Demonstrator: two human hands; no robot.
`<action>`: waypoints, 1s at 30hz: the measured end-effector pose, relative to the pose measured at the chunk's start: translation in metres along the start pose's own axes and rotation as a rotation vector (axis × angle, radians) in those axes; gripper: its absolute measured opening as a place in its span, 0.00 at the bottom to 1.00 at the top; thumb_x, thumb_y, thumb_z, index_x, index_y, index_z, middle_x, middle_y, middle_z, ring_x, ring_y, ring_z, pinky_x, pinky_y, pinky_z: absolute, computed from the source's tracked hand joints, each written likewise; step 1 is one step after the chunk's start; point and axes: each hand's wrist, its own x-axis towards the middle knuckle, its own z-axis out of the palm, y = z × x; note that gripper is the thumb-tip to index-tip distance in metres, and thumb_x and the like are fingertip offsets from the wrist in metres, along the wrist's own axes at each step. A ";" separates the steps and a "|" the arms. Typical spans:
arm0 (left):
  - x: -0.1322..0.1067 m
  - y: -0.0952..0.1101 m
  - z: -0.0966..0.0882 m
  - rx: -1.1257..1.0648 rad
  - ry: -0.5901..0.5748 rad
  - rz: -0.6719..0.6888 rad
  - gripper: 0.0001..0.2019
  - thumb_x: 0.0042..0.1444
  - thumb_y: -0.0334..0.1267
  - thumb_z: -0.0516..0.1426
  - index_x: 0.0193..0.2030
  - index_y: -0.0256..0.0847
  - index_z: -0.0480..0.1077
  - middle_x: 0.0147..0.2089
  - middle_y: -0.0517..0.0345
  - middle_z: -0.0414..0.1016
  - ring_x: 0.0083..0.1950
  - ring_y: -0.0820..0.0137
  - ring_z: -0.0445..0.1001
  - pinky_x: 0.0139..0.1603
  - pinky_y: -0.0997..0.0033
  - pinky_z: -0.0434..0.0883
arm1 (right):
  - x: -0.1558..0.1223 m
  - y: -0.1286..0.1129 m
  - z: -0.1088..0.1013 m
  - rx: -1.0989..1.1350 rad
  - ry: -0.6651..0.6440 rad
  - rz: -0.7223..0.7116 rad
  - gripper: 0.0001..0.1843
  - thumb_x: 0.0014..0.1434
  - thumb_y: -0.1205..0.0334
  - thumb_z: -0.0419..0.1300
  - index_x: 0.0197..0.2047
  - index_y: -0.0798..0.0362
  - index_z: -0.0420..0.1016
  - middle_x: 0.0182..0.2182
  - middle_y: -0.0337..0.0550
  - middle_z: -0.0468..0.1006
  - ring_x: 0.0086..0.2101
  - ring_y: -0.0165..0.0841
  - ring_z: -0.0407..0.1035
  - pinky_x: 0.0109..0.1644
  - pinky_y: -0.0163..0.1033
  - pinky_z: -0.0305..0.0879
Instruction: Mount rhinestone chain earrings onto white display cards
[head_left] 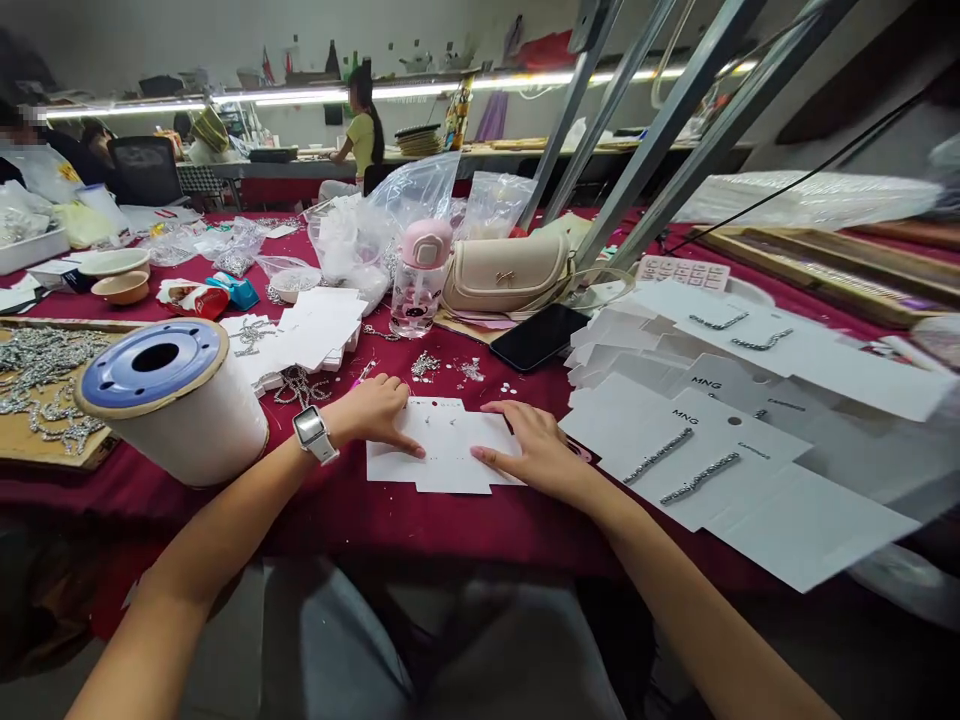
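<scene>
A small stack of white cards (pixel 446 450) lies on the dark red tablecloth (pixel 420 515) right in front of me. My left hand (pixel 375 408), with a white smartwatch (pixel 314 434) on the wrist, rests on the cards' left part with its fingers curled and the index finger pressed flat. My right hand (pixel 529 447) lies on the cards' right edge, fingers stretched toward the left. Neither hand holds anything. Small loose rhinestone pieces (pixel 426 365) lie just beyond the cards.
A big white spool (pixel 169 400) with a blue cap stands at the left. Finished cards with rhinestone strips (pixel 679 450) spread to the right. Behind are a black phone (pixel 538 335), a beige bag (pixel 504 272), a pink-lidded bottle (pixel 420 280), plastic bags and card piles (pixel 315 325). People sit far back.
</scene>
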 end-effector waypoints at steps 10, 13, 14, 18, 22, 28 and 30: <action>-0.004 -0.013 -0.018 -0.326 0.510 0.009 0.16 0.48 0.45 0.58 0.39 0.39 0.62 0.40 0.55 0.69 0.41 0.68 0.65 0.43 0.68 0.63 | 0.011 -0.010 -0.026 0.568 0.244 0.006 0.17 0.51 0.49 0.54 0.41 0.51 0.65 0.33 0.42 0.72 0.31 0.32 0.66 0.33 0.36 0.63; -0.002 -0.015 -0.017 -0.468 0.643 0.005 0.12 0.57 0.45 0.49 0.39 0.38 0.63 0.39 0.55 0.69 0.40 0.71 0.66 0.43 0.70 0.64 | 0.007 -0.011 -0.024 0.552 0.326 -0.051 0.14 0.51 0.51 0.54 0.37 0.51 0.66 0.29 0.39 0.71 0.25 0.28 0.62 0.28 0.33 0.60; -0.002 -0.016 -0.016 -0.490 0.670 0.004 0.11 0.58 0.44 0.48 0.38 0.38 0.63 0.38 0.55 0.69 0.40 0.72 0.66 0.43 0.71 0.64 | 0.005 -0.010 -0.023 0.561 0.323 -0.061 0.14 0.50 0.51 0.54 0.36 0.51 0.66 0.29 0.38 0.70 0.24 0.27 0.61 0.26 0.33 0.59; 0.000 -0.017 -0.013 -0.428 0.710 0.032 0.12 0.53 0.45 0.54 0.38 0.38 0.64 0.39 0.55 0.69 0.42 0.70 0.66 0.44 0.70 0.64 | 0.003 -0.005 -0.019 0.598 0.324 -0.023 0.15 0.50 0.50 0.54 0.37 0.51 0.65 0.25 0.37 0.68 0.21 0.26 0.57 0.23 0.32 0.57; 0.002 -0.013 -0.009 -0.353 0.699 0.067 0.13 0.50 0.44 0.57 0.39 0.39 0.65 0.40 0.55 0.69 0.42 0.69 0.66 0.44 0.68 0.63 | 0.003 -0.005 -0.019 0.616 0.318 -0.012 0.14 0.49 0.51 0.55 0.37 0.50 0.66 0.27 0.38 0.69 0.24 0.28 0.60 0.26 0.33 0.58; 0.001 -0.007 -0.012 -0.599 0.719 0.045 0.10 0.52 0.40 0.55 0.39 0.39 0.65 0.39 0.56 0.65 0.41 0.72 0.64 0.44 0.73 0.63 | -0.005 -0.011 -0.038 0.798 0.212 -0.003 0.19 0.48 0.48 0.56 0.41 0.48 0.63 0.33 0.40 0.70 0.28 0.30 0.65 0.29 0.34 0.63; 0.000 -0.009 -0.014 -0.768 0.689 0.003 0.09 0.52 0.41 0.55 0.38 0.39 0.65 0.39 0.57 0.64 0.40 0.73 0.63 0.42 0.74 0.62 | -0.003 -0.006 -0.049 0.951 0.062 0.016 0.24 0.50 0.42 0.51 0.46 0.47 0.60 0.32 0.41 0.72 0.28 0.32 0.67 0.29 0.37 0.65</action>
